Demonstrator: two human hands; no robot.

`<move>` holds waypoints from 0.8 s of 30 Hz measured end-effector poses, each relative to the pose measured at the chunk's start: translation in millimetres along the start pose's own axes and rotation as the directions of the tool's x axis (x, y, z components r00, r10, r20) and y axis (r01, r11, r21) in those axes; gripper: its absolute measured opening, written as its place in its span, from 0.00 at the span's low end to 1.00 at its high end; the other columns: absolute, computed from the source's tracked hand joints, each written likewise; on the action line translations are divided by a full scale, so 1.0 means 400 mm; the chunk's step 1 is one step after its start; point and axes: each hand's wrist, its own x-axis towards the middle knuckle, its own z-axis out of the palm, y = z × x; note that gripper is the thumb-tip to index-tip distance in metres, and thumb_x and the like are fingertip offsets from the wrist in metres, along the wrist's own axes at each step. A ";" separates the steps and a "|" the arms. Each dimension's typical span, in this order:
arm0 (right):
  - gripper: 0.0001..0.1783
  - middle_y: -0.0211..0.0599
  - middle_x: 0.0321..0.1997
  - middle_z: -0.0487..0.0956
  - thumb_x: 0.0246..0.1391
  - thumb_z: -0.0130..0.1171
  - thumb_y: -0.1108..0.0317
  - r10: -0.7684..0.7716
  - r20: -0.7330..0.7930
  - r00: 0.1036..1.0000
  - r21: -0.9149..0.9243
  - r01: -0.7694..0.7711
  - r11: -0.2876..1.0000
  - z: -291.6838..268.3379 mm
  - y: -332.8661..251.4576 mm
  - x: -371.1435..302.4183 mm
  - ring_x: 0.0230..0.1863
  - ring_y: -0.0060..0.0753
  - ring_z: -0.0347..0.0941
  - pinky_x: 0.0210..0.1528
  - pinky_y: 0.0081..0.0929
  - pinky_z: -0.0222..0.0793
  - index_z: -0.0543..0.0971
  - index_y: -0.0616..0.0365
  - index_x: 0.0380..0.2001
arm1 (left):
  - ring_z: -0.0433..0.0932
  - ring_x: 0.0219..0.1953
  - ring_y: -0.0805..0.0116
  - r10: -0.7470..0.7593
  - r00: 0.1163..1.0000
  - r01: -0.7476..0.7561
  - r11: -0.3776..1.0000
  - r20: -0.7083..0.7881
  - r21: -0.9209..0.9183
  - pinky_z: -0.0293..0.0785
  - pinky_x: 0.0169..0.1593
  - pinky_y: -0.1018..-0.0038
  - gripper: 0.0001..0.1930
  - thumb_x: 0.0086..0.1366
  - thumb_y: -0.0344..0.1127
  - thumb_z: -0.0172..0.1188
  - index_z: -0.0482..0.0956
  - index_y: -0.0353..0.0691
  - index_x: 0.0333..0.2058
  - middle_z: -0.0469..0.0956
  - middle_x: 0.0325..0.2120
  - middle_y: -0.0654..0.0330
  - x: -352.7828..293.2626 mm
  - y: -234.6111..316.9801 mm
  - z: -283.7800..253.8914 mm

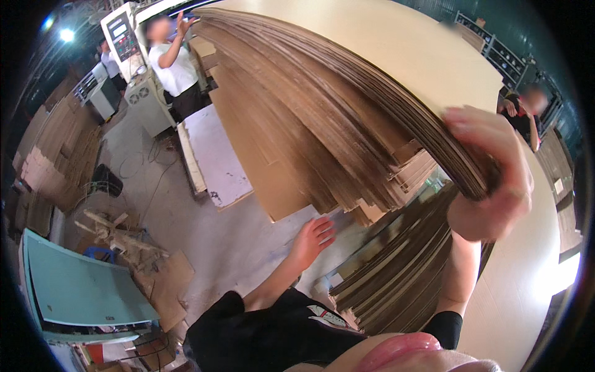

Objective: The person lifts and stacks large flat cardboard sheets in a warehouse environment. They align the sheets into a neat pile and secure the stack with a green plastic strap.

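A thick bundle of large brown cardboard sheets [353, 68] stretches from the far left to the near right, its layered edges toward me. My right hand [496, 173] is blurred by motion and wraps round the near right end of the top layers, thumb below and fingers above. Lower down, my left hand [314, 240] is open, fingers stretched out, just below the lower edges of the hanging sheets [266, 180], and it holds nothing. At the far end of the bundle a co-worker in a white shirt [176, 68] has a hand raised close to the sheets.
More stacked cardboard [403, 266] lies below my right arm. A white-topped board [217, 155] stands beyond the sheets, near a control cabinet [124, 37]. Wood scraps [118, 242] and a teal panel [87, 279] are at left. Another person [527, 115] is at far right.
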 end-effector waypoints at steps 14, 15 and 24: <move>0.41 0.47 0.63 0.70 0.48 0.69 0.49 0.102 0.480 0.871 -0.298 0.053 0.953 -0.132 -0.068 -0.184 0.68 0.45 0.65 0.70 0.57 0.56 0.69 0.56 0.62 | 0.70 0.60 0.57 -0.470 0.854 0.338 0.827 0.224 0.449 0.68 0.64 0.53 0.28 0.75 0.52 0.44 0.61 0.39 0.65 0.67 0.62 0.54 -0.013 -0.262 0.153; 0.41 0.47 0.62 0.72 0.48 0.69 0.48 0.208 0.596 0.776 -0.361 0.028 0.932 -0.190 -0.097 -0.220 0.67 0.44 0.66 0.70 0.55 0.57 0.70 0.57 0.61 | 0.68 0.63 0.57 -0.524 0.805 0.352 0.799 0.278 0.487 0.65 0.65 0.53 0.30 0.75 0.53 0.44 0.58 0.40 0.67 0.64 0.64 0.54 -0.008 -0.301 0.154; 0.26 0.50 0.52 0.82 0.61 0.61 0.56 0.963 -0.196 0.183 -0.537 -0.842 0.051 -0.547 -0.568 -0.514 0.58 0.47 0.76 0.63 0.38 0.66 0.77 0.66 0.54 | 0.39 0.76 0.53 -0.524 0.579 -0.185 0.661 0.624 0.727 0.38 0.75 0.55 0.44 0.71 0.55 0.51 0.40 0.39 0.74 0.41 0.74 0.49 -0.078 -0.552 0.371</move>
